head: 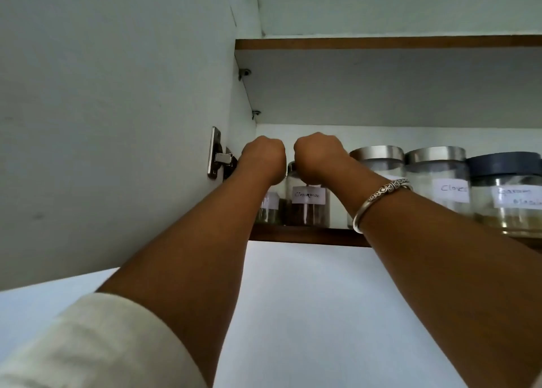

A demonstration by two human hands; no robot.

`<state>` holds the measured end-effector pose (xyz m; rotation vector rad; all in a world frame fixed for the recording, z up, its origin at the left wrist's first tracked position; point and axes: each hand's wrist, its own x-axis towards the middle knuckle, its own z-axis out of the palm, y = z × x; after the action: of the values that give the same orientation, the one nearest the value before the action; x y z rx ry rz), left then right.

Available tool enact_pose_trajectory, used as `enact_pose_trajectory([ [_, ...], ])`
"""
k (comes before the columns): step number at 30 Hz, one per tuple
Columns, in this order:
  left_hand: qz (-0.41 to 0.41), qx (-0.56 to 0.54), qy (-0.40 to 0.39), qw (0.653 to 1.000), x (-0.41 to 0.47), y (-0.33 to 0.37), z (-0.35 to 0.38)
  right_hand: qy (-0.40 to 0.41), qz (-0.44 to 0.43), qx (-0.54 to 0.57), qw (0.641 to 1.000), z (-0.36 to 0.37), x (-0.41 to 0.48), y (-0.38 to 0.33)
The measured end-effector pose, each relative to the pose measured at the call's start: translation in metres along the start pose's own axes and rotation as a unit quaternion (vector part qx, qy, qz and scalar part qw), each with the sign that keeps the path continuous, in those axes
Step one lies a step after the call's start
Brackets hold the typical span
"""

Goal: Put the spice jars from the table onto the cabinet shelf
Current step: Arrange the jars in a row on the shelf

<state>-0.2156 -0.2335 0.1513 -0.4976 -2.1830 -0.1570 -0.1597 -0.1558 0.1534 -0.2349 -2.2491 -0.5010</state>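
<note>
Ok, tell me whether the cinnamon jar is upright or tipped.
Upright: the cinnamon jar stands on the cabinet shelf, its sides vertical and label level; the right hand holds it from above.

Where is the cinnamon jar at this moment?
In the head view the cinnamon jar stands on the cabinet shelf, centre-left, under the right hand, between a half-hidden jar and a silver-lidded jar.

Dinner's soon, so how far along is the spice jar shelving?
Done: two steel-lidded glass jars and a dark-lidded jar stand on the brown wooden shelf. In hand: left hand grips a half-hidden jar, right hand the Cinnamon-labelled glass jar, both already shelved. Left: letting go; table unseen.
</note>
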Motion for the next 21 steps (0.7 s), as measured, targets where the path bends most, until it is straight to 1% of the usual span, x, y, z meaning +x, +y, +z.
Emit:
enact_pose_trajectory([
  [2, 0.007, -0.006, -0.012, 1.000, 0.008, -0.001, 0.014, -0.025, 0.007, 0.006, 1.000, 0.008, 0.012, -0.007],
  [7, 0.016, -0.013, -0.027, 0.999, 0.031, -0.008, 0.046, -0.054, 0.008, 0.018, 0.998, 0.035, 0.048, -0.012],
  [11, 0.041, 0.013, -0.084, 0.996, 0.052, -0.012, 0.057, -0.093, 0.008, 0.005, 0.996, 0.051, 0.065, -0.015],
  [14, 0.056, 0.060, -0.148, 0.986, 0.063, -0.013, 0.057, -0.102, 0.007, -0.013, 0.995, 0.057, 0.071, -0.017],
  [16, 0.067, 0.087, -0.175, 0.978, 0.068, -0.012, 0.058, -0.104, 0.020, -0.009, 0.994, 0.060, 0.073, -0.015],
  [21, 0.087, 0.117, -0.204, 0.968, 0.069, -0.011, 0.060, -0.107, -0.011, -0.002, 0.994, 0.064, 0.072, -0.011],
])
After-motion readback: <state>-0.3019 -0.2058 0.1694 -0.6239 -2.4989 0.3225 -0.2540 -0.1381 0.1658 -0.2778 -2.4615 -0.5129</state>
